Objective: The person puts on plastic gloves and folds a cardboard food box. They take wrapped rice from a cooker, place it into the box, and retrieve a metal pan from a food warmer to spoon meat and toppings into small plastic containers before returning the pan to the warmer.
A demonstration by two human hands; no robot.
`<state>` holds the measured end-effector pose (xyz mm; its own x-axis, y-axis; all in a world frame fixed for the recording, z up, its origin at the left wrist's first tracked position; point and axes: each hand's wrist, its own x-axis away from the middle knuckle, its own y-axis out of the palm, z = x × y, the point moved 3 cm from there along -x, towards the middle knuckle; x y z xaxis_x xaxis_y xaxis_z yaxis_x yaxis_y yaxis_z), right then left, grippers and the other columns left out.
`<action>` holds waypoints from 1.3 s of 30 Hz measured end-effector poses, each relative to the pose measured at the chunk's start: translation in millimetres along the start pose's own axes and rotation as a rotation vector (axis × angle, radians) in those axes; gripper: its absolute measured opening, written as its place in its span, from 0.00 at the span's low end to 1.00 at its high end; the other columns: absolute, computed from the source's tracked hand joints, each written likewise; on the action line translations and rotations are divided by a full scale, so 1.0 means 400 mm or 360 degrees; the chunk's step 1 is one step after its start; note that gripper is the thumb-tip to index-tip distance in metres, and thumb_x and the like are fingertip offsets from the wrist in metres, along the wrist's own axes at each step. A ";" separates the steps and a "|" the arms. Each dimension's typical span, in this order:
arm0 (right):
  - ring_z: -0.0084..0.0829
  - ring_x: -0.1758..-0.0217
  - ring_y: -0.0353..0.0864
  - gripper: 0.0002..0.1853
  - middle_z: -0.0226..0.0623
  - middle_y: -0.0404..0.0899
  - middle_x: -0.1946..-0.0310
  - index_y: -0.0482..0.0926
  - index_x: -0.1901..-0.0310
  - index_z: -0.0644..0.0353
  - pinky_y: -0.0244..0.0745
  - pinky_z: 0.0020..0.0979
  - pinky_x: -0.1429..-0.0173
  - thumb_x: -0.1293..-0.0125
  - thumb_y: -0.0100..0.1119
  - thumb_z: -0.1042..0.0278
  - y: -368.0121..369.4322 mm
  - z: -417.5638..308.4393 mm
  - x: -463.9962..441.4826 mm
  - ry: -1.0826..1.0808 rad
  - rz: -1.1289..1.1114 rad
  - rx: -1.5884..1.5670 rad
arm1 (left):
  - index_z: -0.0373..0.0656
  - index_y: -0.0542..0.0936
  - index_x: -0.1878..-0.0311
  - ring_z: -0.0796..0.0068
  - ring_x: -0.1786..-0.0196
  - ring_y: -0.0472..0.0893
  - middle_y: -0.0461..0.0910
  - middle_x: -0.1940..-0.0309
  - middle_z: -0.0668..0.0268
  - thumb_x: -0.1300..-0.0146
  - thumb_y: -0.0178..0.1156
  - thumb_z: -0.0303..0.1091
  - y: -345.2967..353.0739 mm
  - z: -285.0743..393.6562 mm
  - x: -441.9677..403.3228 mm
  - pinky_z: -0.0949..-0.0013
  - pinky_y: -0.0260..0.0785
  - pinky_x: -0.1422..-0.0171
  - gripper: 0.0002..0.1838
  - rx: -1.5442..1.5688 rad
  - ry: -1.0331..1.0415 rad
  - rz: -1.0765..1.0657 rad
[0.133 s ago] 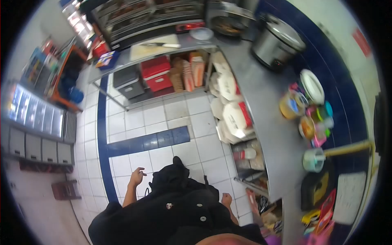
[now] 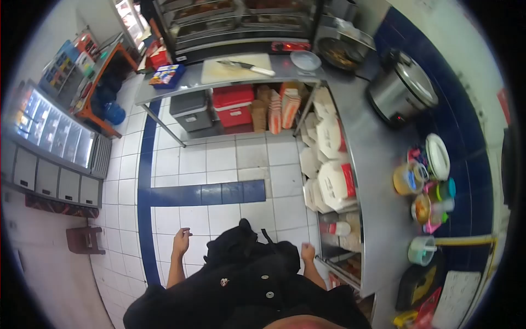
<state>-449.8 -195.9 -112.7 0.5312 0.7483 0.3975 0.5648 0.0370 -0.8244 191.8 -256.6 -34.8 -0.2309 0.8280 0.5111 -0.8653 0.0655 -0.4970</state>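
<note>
My left hand (image 2: 181, 240) hangs beside my body over the white tiled floor, its fingers loosely apart with nothing in them. On the other side, my right hand (image 2: 308, 252) is curled into a loose fist with no object showing. It is nearest the shelf under the right-hand steel counter (image 2: 378, 219), apart from it. Ahead, a knife (image 2: 252, 68) with a white handle lies on a pale cutting board (image 2: 213, 72). Neither hand touches anything.
A glass food display (image 2: 241, 22) stands behind the board. A rice cooker (image 2: 405, 90), a pan (image 2: 339, 53) and plastic containers (image 2: 408, 178) sit along the right counter. White takeaway boxes (image 2: 334, 181) fill the shelf below. A brown stool (image 2: 85, 240) stands left.
My view has turned, and the counters appear shifted right and straighter. My right hand shows higher in view, beside the lower shelf. My left hand still hangs with nothing in it.
</note>
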 end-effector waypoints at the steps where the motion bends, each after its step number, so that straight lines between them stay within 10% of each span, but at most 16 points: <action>1: 0.62 0.59 0.87 0.20 0.60 0.86 0.67 0.87 0.61 0.70 0.79 0.56 0.48 0.29 0.58 0.57 0.112 -0.301 -0.131 -0.0311 0.0089 -0.0186 | 0.32 0.81 0.39 0.62 0.45 0.88 0.90 0.53 0.51 0.21 0.53 0.44 -0.170 0.059 -0.106 0.60 0.77 0.38 0.23 0.0032 0.0067 0.0244; 11: 0.50 0.38 0.79 0.18 0.46 0.81 0.46 0.84 0.41 0.55 0.74 0.47 0.35 0.31 0.67 0.62 -0.020 -1.749 -0.768 -0.1491 0.0504 -0.0494 | 0.31 0.77 0.31 0.64 0.36 0.83 0.84 0.40 0.51 0.16 0.51 0.51 -0.167 1.179 -0.888 0.65 0.74 0.30 0.30 0.1322 0.0704 -0.0009; 15: 0.52 0.34 0.74 0.25 0.47 0.76 0.40 0.80 0.34 0.56 0.69 0.50 0.32 0.31 0.67 0.62 -0.095 -2.106 -0.915 -0.1626 0.0676 -0.0175 | 0.28 0.76 0.31 0.63 0.36 0.83 0.83 0.38 0.48 0.24 0.61 0.59 -0.163 1.512 -1.282 0.64 0.73 0.31 0.39 0.1404 0.0400 0.0220; 21: 0.49 0.34 0.72 0.29 0.45 0.75 0.38 0.76 0.31 0.54 0.63 0.56 0.32 0.32 0.68 0.57 -0.053 -2.327 -1.100 -0.1758 0.0560 0.0310 | 0.24 0.82 0.43 0.56 0.57 0.90 0.87 0.51 0.41 0.37 0.70 0.63 -0.158 1.534 -1.748 0.56 0.80 0.59 0.42 0.0633 -0.0125 0.0871; 24: 0.46 0.37 0.75 0.23 0.41 0.78 0.45 0.79 0.39 0.55 0.65 0.52 0.36 0.32 0.70 0.56 -0.022 -2.337 -1.141 -0.1616 0.0256 0.0363 | 0.33 0.82 0.54 0.60 0.58 0.89 0.88 0.57 0.49 0.27 0.63 0.46 -0.180 1.541 -1.766 0.65 0.80 0.50 0.20 0.0935 -0.0005 0.0353; 27: 0.45 0.37 0.75 0.24 0.41 0.78 0.44 0.79 0.39 0.55 0.65 0.51 0.36 0.32 0.70 0.56 -0.025 -2.342 -1.163 -0.1492 0.0219 0.0344 | 0.34 0.81 0.57 0.64 0.59 0.88 0.86 0.62 0.54 0.23 0.54 0.38 -0.255 1.566 -1.676 0.67 0.80 0.51 0.14 0.1458 0.0430 0.0892; 32: 0.51 0.34 0.72 0.30 0.51 0.74 0.41 0.77 0.35 0.56 0.62 0.53 0.27 0.36 0.73 0.55 -0.101 -2.472 -1.025 -0.1660 0.0331 -0.0010 | 0.37 0.77 0.56 0.66 0.46 0.81 0.79 0.52 0.58 0.20 0.51 0.39 -0.418 1.572 -1.384 0.63 0.75 0.38 0.14 0.1877 0.0707 0.1160; 39: 0.43 0.49 0.78 0.14 0.38 0.80 0.56 0.80 0.54 0.57 0.68 0.44 0.45 0.36 0.71 0.61 -0.167 -2.755 -0.551 -0.2538 -0.0248 -0.0444 | 0.33 0.78 0.42 0.66 0.40 0.72 0.69 0.35 0.55 0.18 0.47 0.45 -0.490 1.530 -1.255 0.63 0.59 0.24 0.22 0.1237 0.1056 0.1122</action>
<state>91.5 -1093.2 299.1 -0.5960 0.6448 -0.4786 0.7324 0.1922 -0.6532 204.8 -1026.0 235.3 -0.6788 0.6850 -0.2645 -0.7302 -0.6679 0.1439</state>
